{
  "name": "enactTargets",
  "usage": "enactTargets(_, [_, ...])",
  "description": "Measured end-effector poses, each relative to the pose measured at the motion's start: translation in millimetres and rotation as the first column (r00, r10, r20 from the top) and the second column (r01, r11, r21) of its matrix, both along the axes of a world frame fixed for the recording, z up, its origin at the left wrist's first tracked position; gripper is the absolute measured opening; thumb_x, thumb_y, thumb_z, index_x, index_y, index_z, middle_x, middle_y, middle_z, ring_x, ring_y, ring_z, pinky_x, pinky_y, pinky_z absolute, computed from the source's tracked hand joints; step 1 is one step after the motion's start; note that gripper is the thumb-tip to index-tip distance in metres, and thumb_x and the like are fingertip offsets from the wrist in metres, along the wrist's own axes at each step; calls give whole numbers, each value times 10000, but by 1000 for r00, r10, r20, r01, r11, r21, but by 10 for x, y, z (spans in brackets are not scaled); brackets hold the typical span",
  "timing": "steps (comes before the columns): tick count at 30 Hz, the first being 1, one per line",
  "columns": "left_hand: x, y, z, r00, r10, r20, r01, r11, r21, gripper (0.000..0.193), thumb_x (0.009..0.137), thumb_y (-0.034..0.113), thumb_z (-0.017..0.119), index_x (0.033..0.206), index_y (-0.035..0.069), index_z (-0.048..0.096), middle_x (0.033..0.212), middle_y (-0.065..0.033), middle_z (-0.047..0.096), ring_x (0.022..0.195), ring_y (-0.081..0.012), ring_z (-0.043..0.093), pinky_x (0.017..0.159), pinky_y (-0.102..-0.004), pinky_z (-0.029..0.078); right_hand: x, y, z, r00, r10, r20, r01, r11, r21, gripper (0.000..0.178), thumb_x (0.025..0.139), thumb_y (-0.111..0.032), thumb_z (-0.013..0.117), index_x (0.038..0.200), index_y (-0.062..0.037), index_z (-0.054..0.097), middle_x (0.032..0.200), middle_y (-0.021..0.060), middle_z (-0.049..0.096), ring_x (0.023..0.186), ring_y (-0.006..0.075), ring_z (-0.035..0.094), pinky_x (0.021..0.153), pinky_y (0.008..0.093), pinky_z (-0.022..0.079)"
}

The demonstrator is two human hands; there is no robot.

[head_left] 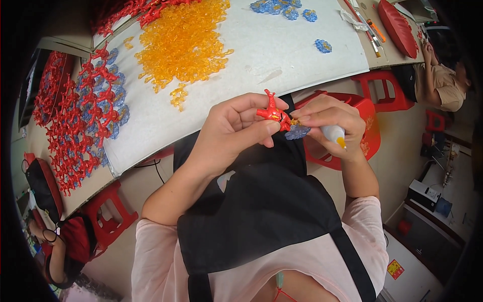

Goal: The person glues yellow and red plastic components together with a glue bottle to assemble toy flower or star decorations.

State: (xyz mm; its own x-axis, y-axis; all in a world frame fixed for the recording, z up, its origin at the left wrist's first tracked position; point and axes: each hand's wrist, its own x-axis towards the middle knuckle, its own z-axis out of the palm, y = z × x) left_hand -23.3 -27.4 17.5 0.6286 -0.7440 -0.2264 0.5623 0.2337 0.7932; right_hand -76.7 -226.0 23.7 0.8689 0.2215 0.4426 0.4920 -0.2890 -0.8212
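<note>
My left hand (226,126) is closed on a small glossy red plastic figurine (272,111), held up between thumb and fingers over my lap. Against its lower right end lies a translucent blue flower-like piece (297,133). My right hand (342,118) pinches a small amber-yellow piece (295,122) at the blue one. Whether these parts are joined is hard to see. Tucked in the same hand is a small white tube or bottle (332,134) with a yellow end, tilted down to the right.
The white-covered table (271,55) carries a heap of amber-yellow pieces (181,45), several blue pieces (282,7) and rows of red figurines (75,121) on blue ones. A red tray (397,30) and an orange cutter (376,30) lie at right. Red stools (385,90) and two other people (443,80) are nearby.
</note>
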Motion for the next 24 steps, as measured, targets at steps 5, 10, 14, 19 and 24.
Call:
enactTargets(5, [36,14,-37,994,-76,-74,77,997,5,264,776,47,580,1024,-36,540,883,-90,593,589,-83,501,560,-185,432,42,-19,39,996,70,53,-65,994,-82,170,644,4,679,808,-1,638,805,123,638,729,220,620,597,273,488])
enactTargets(10, [49,12,-65,987,-114,-114,115,993,2,268,780,73,583,1023,-33,547,855,-84,598,582,-76,494,555,-182,425,58,-49,55,990,132,46,-124,981,-147,137,677,-13,660,806,8,621,810,150,630,703,237,616,615,313,487])
enactTargets(14, [68,-1,-80,987,-129,-94,133,990,42,272,777,92,594,1018,-30,557,855,-81,601,578,-71,488,552,-174,419,65,-65,61,988,153,15,-147,971,-188,152,667,-27,669,807,7,619,810,144,632,696,235,615,620,318,487])
enactTargets(19, [89,-11,-86,977,-170,-128,180,981,68,279,767,101,609,1014,-23,565,851,-73,604,572,-66,490,551,-168,418,58,-57,112,986,168,-13,-168,966,-198,147,647,-15,672,782,-6,615,781,107,627,692,220,610,594,295,478])
enactTargets(24, [99,-39,-111,958,-244,-148,259,961,93,286,766,96,615,1021,-21,563,825,-59,610,585,-61,519,561,-163,423,29,-69,119,983,180,-46,-186,959,-216,146,633,12,665,764,-18,608,750,74,621,684,202,605,557,266,469])
